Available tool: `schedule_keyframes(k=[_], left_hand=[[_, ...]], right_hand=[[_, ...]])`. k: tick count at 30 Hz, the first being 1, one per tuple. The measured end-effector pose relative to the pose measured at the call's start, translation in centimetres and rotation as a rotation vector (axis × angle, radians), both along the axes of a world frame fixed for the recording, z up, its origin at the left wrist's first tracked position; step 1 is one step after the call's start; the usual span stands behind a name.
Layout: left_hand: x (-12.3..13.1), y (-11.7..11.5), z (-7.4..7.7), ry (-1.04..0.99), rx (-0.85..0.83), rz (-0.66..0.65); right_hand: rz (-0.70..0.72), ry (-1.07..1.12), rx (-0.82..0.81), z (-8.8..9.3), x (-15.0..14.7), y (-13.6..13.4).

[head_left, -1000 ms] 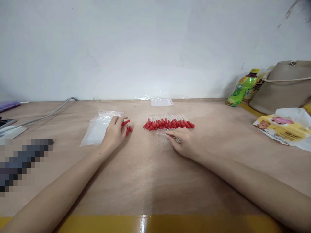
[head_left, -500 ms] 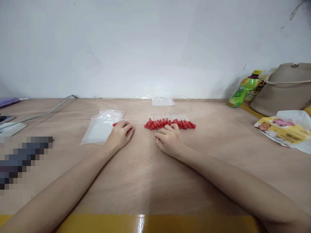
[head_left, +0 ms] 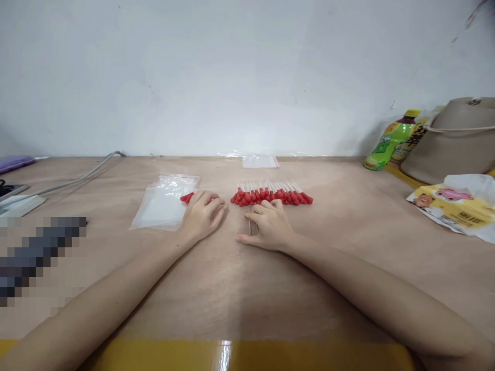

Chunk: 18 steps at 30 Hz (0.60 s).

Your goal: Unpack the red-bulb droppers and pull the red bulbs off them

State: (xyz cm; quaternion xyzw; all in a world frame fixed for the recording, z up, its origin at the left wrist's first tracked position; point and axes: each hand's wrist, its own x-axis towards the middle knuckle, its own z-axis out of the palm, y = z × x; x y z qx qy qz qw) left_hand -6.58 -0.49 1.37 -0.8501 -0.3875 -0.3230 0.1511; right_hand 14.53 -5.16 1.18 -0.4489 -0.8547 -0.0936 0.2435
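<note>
Droppers with red bulbs (head_left: 271, 196) lie rowed on the table (head_left: 270, 293); just in front, the right hand (head_left: 269, 225) spreads thumb and fingers about thin clear tubing (head_left: 250, 228). The left hand (head_left: 203, 214), apart, curls near loose red bulbs (head_left: 186, 198). Neither grip can be told. Gathering parts seems in hand; next calls for a neat pinch.

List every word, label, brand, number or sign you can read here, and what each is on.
None can be read with certainty.
Green bottle: pale lettering on the label, too blurred to read.
Item behind it: large dark characters, partly hidden, not legible.
Yellow and white packet: dark characters beside cartoon animals, too blurred to read.
Clear bags and red-tipped sticks: no writing visible.
</note>
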Motion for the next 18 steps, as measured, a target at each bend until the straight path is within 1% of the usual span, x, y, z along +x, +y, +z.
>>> schedule_keyframes(k=[3,5,8,10,15,18], left_hand=[[1.9,0.5,0.6,-0.039,-0.099,0.057],[3.3,1.5,1.3,-0.093,-0.201,0.153],[5.2,3.3,2.3,-0.115,-0.416,0.336],[6.2,4.3,2.9,-0.107,-0.522,0.404],[7.4,5.5,3.4,-0.076,-0.684,0.469],[7.5,5.9,3.2,-0.080,-0.739,0.460]], right_hand=[[-0.004,-0.021,-0.016,0.0,-0.1,0.0],[-0.001,-0.033,-0.021,0.0,-0.1,0.0],[-0.003,-0.046,-0.026,0.0,0.0,0.0],[-0.002,-0.050,-0.022,0.0,0.0,0.0],[0.026,-0.026,0.004,0.3,0.0,0.1],[0.019,0.026,0.030,0.7,0.5,0.0]])
